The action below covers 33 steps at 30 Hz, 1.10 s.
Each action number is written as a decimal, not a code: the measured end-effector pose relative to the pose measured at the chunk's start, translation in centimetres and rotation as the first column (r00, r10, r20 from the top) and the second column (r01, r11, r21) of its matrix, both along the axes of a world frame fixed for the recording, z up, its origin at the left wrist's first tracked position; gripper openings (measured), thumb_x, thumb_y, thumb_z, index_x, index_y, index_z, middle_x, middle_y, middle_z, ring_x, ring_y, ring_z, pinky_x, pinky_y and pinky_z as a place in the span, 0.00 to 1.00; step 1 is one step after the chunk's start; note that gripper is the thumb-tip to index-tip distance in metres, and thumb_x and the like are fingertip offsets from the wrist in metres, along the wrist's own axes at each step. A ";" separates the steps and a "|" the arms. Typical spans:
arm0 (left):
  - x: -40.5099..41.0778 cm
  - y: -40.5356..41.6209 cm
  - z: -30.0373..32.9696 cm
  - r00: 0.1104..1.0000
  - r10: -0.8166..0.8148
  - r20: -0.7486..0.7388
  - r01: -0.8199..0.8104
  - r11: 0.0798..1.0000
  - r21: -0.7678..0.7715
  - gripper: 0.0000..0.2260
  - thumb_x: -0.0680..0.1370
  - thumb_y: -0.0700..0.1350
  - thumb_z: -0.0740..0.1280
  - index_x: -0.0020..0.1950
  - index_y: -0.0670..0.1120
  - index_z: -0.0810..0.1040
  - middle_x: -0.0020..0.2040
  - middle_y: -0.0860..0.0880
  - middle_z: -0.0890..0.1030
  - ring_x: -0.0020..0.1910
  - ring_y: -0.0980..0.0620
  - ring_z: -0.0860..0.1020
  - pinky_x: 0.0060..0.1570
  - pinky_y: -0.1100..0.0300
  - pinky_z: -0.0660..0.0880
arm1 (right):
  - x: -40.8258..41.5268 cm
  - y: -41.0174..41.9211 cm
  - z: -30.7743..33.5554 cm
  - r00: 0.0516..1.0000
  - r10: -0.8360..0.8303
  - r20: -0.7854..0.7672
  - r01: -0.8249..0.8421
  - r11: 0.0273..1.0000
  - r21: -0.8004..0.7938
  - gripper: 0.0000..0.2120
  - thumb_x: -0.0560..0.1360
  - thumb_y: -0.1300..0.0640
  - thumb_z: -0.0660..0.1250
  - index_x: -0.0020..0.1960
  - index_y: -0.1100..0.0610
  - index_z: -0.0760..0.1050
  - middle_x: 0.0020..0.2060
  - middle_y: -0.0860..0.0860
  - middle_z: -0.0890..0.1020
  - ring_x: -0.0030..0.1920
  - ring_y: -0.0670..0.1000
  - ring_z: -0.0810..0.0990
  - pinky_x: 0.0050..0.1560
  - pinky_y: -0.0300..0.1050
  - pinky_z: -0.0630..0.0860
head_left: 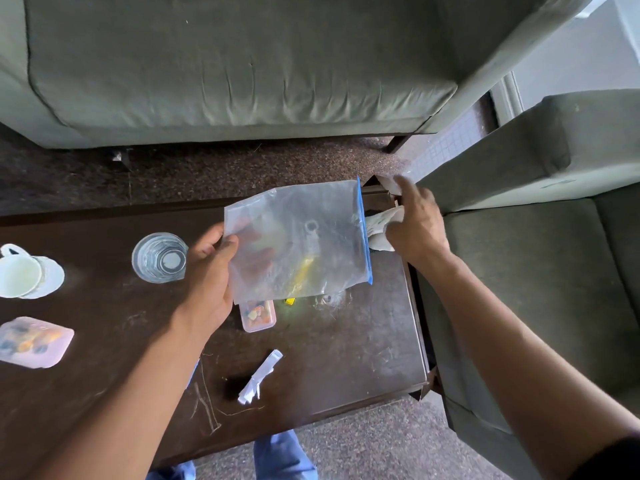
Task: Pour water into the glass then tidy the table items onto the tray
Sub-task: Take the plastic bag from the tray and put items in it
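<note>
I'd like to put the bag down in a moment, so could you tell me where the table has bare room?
Bare wood lies right of the crumpled paper strip, toward the table's right edge, and between the water glass and the pink case. It is crowded under the zip bag, by the small pink box.

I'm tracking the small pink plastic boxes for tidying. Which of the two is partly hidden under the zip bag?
The smaller pink box at the table's middle, tucked under the zip bag that the left hand holds. The other pink box lies uncovered at the far left.

The zip bag [298, 240] hides most of a small pink box [259, 315] (contents blurred); the left edge crops the cup [17, 271] and pink pouch [33, 341].
</note>
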<state>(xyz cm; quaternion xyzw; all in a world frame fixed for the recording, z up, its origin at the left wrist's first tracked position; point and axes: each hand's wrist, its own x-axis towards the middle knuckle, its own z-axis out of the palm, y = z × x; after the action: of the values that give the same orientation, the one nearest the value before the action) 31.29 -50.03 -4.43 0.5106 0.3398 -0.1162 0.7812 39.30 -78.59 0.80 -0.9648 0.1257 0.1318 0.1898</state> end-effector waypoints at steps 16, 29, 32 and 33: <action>-1.1 12.7 3.0 0.988 -0.018 0.155 0.030 0.997 -0.072 0.11 0.87 0.42 0.67 0.65 0.50 0.87 0.60 0.43 0.90 0.49 0.45 0.91 0.43 0.50 0.88 | -3.5 12.8 3.9 0.924 -0.012 -0.383 0.363 0.349 0.864 0.14 0.73 0.57 0.76 0.54 0.64 0.87 0.56 0.65 0.87 0.56 0.66 0.88 0.58 0.61 0.85; -8.1 30.8 3.9 0.976 -0.005 0.218 -0.097 0.885 0.455 0.09 0.88 0.45 0.68 0.61 0.55 0.87 0.53 0.54 0.91 0.51 0.56 0.90 0.50 0.56 0.84 | -5.8 29.7 1.8 0.905 0.231 -0.358 0.203 0.505 0.839 0.12 0.69 0.58 0.78 0.52 0.54 0.90 0.49 0.64 0.88 0.38 0.54 0.89 0.37 0.46 0.86; -9.9 35.4 5.8 0.960 0.134 0.245 -0.229 0.878 0.421 0.08 0.86 0.46 0.71 0.63 0.52 0.87 0.52 0.53 0.92 0.46 0.54 0.91 0.41 0.56 0.87 | -6.1 34.8 2.0 0.888 0.275 -0.370 0.224 0.443 0.868 0.12 0.68 0.59 0.78 0.51 0.56 0.90 0.47 0.59 0.90 0.39 0.52 0.89 0.38 0.44 0.85; -10.5 37.0 6.6 0.951 0.170 0.257 -0.270 0.863 0.428 0.10 0.85 0.48 0.72 0.65 0.51 0.87 0.51 0.53 0.91 0.45 0.54 0.90 0.42 0.54 0.88 | -6.3 36.6 2.1 0.884 0.286 -0.369 0.228 0.423 0.877 0.12 0.68 0.60 0.77 0.51 0.56 0.90 0.47 0.58 0.90 0.39 0.51 0.89 0.38 0.44 0.85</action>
<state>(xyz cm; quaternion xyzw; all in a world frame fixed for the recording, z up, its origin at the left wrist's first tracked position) 20.75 -13.01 2.12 0.6474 0.3290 0.1123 0.6783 33.03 -41.96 2.92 -0.6490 0.0592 0.4087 0.6389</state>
